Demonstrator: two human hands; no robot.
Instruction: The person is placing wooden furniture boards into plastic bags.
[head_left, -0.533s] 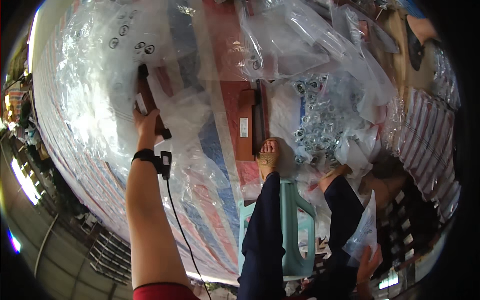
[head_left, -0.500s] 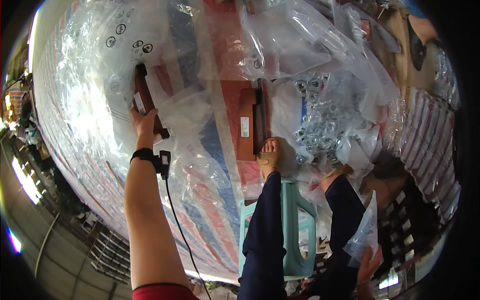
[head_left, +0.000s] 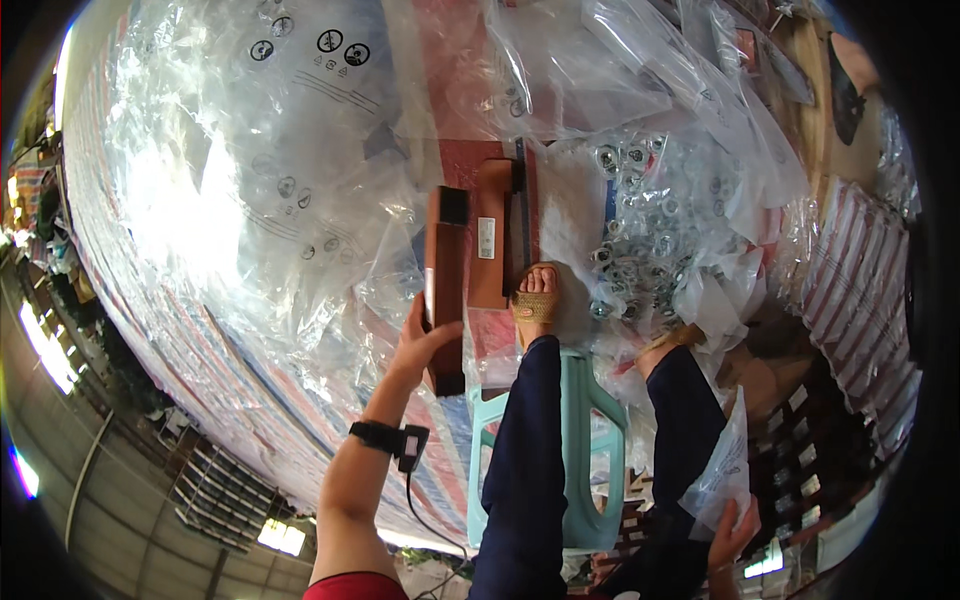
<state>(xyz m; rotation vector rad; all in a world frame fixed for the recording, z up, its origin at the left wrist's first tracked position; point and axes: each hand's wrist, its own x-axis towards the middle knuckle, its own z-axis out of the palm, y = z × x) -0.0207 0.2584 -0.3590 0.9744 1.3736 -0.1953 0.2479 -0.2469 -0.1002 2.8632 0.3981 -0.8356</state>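
My left hand (head_left: 420, 340) is wrapped around the lower part of a long brown bar (head_left: 447, 270) with dark ends. The bar stands out above the striped sheet, just left of a second brown bar (head_left: 490, 280) that carries a white label and lies beside my sandalled foot (head_left: 536, 303). At the lower right, my right hand (head_left: 735, 532) grips a clear plastic bag (head_left: 722, 475) by its lower end. A band with a small black box and a cable sits on my left wrist.
Clear plastic sheeting (head_left: 300, 150) covers much of the striped sheet on the left. To the right lie several small metal ring-like parts (head_left: 650, 240) in plastic. A pale green stool (head_left: 585, 450) stands under my legs. Another person's foot (head_left: 852, 65) shows at the upper right.
My left hand has brought the brown bar from the far left, over the plastic, to beside the other bar, and turned it more upright in the picture. My right hand has barely moved.
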